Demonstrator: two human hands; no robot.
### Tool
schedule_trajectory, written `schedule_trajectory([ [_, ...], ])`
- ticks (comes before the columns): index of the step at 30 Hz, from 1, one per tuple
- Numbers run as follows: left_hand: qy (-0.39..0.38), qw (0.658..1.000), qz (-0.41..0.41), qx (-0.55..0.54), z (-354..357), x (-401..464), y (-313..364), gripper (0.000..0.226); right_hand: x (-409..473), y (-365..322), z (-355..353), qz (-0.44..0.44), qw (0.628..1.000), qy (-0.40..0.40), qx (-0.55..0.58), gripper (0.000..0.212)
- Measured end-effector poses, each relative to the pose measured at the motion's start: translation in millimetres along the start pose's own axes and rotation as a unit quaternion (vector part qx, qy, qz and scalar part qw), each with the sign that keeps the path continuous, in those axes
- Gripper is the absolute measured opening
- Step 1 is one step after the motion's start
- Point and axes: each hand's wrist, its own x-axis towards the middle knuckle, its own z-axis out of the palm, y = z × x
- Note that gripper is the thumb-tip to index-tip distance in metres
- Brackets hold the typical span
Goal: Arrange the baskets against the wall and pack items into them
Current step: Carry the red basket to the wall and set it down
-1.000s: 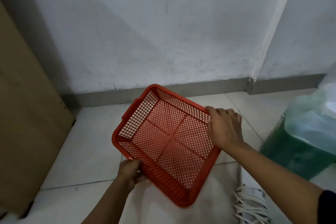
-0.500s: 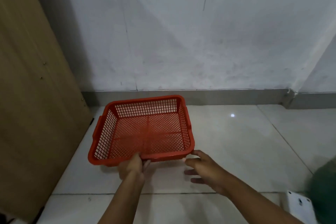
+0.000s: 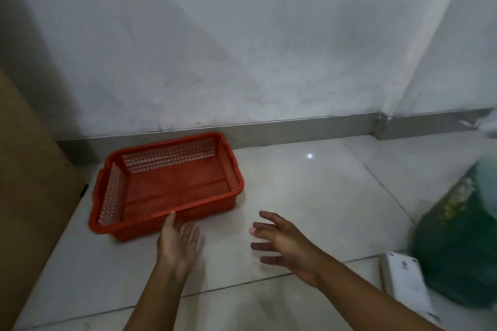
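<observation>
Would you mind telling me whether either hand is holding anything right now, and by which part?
Nothing is held. The left hand is open, its fingertips at the near rim of the red basket; the right hand is open, clear of it.

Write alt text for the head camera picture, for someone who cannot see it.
An empty red mesh basket sits on a pale tiled floor near a grey wall. The person's left hand is open, fingertips at the basket's near rim; the right hand hovers open beside it, touching nothing.
</observation>
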Motion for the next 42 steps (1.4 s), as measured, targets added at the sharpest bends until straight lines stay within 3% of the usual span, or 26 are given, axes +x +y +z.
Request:
schedule_trajectory([
  [3, -0.04, 0.997, -0.007, 0.071, 41, -34, -18, 0.045, -26, -15, -28, -0.066, 0.994, 0.057, -0.063, 0.043],
  [6, -0.179, 0.965, -0.015, 0.192, 103, -85, -43, 0.031, -63, -36, -73, -0.173, 0.957, 0.179, -0.152, 0.03],
  [9, -0.298, 0.903, 0.037, 0.308, 166, -146, -70, 0.026, -111, -55, -125, -0.268, 0.899, 0.294, -0.182, 0.017],
  [12, -0.418, 0.802, 0.128, 0.408, 223, -217, -108, 0.022, -169, -62, -187, -0.319, 0.839, 0.405, -0.172, 0.013],
  [17, -0.537, 0.675, 0.179, 0.474, 283, -294, -189, 0.012, -246, -36, -289, -0.291, 0.786, 0.536, -0.103, 0.013],
  [22, -0.591, 0.566, 0.175, 0.547, 303, -323, -278, 0.007, -269, 29, -377, -0.16, 0.756, 0.629, -0.082, 0.009],
  [26, -0.586, 0.534, 0.15, 0.591, 299, -321, -340, 0.004, -271, 92, -423, 0.035, 0.734, 0.666, -0.132, 0.029],
  [29, -0.581, 0.51, 0.123, 0.622, 286, -314, -383, 0.012, -276, 133, -433, 0.198, 0.673, 0.689, -0.185, 0.043],
  [31, -0.579, 0.502, 0.094, 0.635, 274, -313, -409, 0.013, -281, 157, -436, 0.255, 0.674, 0.673, -0.165, 0.041],
  [35, -0.58, 0.494, 0.041, 0.646, 256, -317, -442, 0.01, -287, 184, -440, 0.282, 0.726, 0.618, -0.112, 0.046],
  [42, -0.563, 0.52, -0.017, 0.642, 260, -325, -457, 0.013, -296, 174, -435, 0.249, 0.686, 0.669, -0.143, 0.027],
])
